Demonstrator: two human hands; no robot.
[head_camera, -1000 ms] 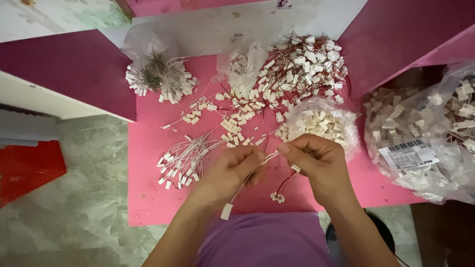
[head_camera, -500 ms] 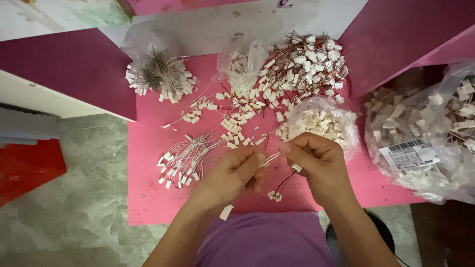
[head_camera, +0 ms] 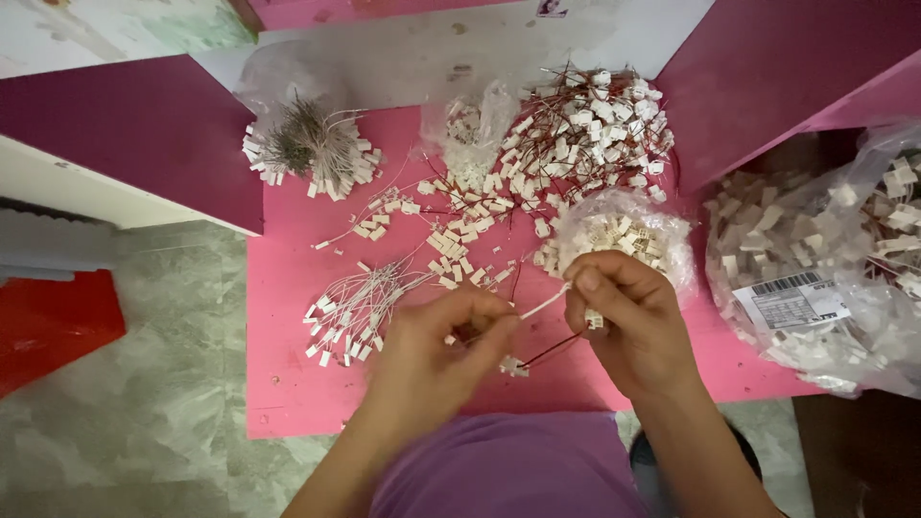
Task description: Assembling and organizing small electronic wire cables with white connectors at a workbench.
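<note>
From the head view, your left hand and right hand meet just over the near middle of the pink table. Both are closed in a pinch: a thin white lead runs between them, the left fingertips gripping its lower end and the right thumb and forefinger gripping its upper end. Your right hand also seems to hold a small white connector housing against its lower fingers, with red wires trailing from it toward a second little plug lying on the table at 6 o'clock of the lead.

The step in hand looks like seating that lead into the housing. That calls for a steady pinch and a straight line between lead tip and housing; whether the tip is already in, you cannot tell from here.

Around your hands: a fan of white-tipped wires at 9 o'clock, just beside your left hand. A loose scatter of white housings lies at 12 o'clock. A small clear bag of housings touches your right knuckles at 1 o'clock. Farther off, a heap of red-wired connectors sits at 12 o'clock, a grey wire bundle at 11 o'clock, and a large plastic bag of parts at 3 o'clock. The small bag crowds your right hand most.
</note>
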